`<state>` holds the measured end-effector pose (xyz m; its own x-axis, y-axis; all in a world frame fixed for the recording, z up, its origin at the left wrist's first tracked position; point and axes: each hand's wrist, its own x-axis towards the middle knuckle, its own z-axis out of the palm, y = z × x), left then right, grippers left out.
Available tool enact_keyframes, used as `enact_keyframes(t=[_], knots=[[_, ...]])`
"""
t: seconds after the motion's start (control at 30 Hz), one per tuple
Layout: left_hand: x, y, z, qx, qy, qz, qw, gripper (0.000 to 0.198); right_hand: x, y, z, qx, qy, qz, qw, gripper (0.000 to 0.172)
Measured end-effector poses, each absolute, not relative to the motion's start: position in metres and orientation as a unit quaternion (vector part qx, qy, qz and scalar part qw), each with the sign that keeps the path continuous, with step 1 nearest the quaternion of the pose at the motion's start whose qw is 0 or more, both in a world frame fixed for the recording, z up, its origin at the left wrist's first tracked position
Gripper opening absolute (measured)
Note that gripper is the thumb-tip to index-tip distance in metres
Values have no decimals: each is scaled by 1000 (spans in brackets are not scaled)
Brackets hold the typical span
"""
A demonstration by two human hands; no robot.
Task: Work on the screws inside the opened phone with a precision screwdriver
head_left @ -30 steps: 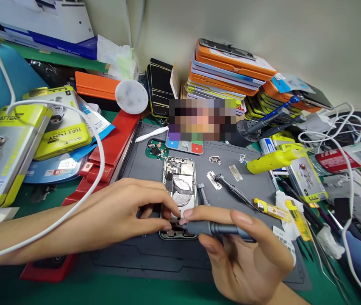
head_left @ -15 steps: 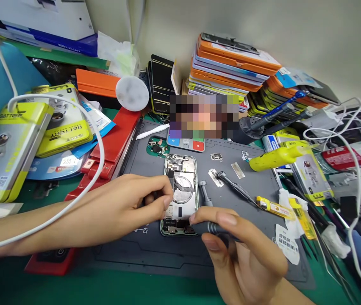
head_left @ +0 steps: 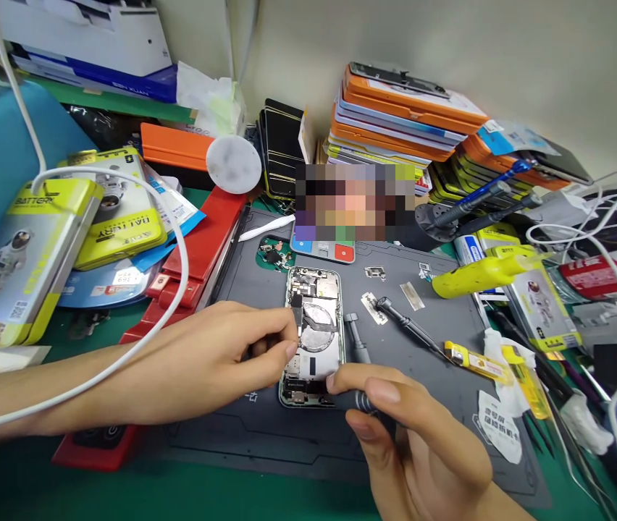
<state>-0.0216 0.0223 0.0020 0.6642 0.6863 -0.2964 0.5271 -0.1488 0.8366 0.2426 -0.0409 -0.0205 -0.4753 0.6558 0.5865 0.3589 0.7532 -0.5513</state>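
An opened phone housing [head_left: 315,325] lies on a dark grey work mat [head_left: 433,376], its inner parts and round coil showing. My left hand [head_left: 216,358] rests at the housing's left edge, fingers curled and pressed against it. My right hand [head_left: 417,449] pinches a dark grey screwdriver [head_left: 360,400] whose tip sits at the housing's lower right corner. A second dark screwdriver [head_left: 409,329] and a short bit [head_left: 356,339] lie on the mat to the right.
A yellow tool [head_left: 476,273] and yellow tweezers packets [head_left: 479,360] lie right of the mat. Stacked orange cases [head_left: 400,116] stand behind, red trays [head_left: 200,246] and yellow battery boxes [head_left: 26,253] at left. White cables [head_left: 172,289] cross both sides.
My left fingers have drawn back from the housing's bottom end to its left edge. My right hand and the screwdriver have slid slightly down and nearer; the view shifted a little.
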Motion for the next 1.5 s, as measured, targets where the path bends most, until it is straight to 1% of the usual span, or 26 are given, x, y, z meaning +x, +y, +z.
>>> enact_keyframes(t=[0.27,0.57,0.63,0.73,0.77,0.8,0.83,0.9,1.0,1.17,1.37,1.5], knots=[[-22,21,1,756,401,77,511,28,244,-41,-18,-297,-848,171,405,58],[-22,22,-3,759,399,76,509,33,242,-40,-20,-292,-851,156,408,55],[-22,21,-3,759,397,79,509,34,240,-38,-17,-294,-857,138,400,47],[-22,20,-2,765,393,80,505,37,238,-34,-8,-292,-884,74,359,22],[-22,20,-2,767,391,78,503,38,237,-33,-6,-290,-892,58,343,15],[-22,20,-2,769,391,77,500,39,236,-31,-4,-289,-896,51,335,12],[-22,20,-2,770,391,77,498,39,235,-30,-3,-287,-897,51,332,12],[-22,21,-3,771,391,77,497,38,234,-29,-4,-272,-893,59,354,15],[-23,21,-5,768,390,75,502,34,235,-30,-8,-260,-884,77,382,29],[-23,22,-3,755,379,92,527,26,244,-34,-5,-270,-892,109,347,37],[-21,22,-3,751,367,113,538,19,244,-28,-6,-262,-897,57,352,33],[-20,24,-5,764,356,130,521,10,240,-26,-11,-268,-881,92,380,37]])
